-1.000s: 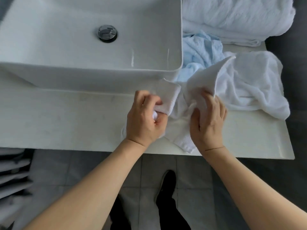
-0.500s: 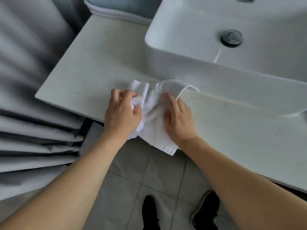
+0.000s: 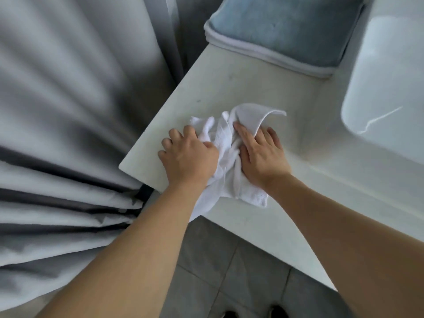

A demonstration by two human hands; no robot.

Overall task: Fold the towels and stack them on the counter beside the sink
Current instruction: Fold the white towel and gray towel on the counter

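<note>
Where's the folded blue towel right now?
In the head view, the folded blue towel lies at the back of the counter, left of the sink, beyond the crumpled white towel.

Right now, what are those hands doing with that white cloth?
A person is working on a small white towel at the corner of the pale counter, left of the sink. The left hand grips one bunched side of it, and the right hand lies on the other side with its fingers straight. The towel is crumpled, not folded yet, and one end hangs over the counter's front edge. A folded blue-grey towel already lies further back on the counter.
</note>
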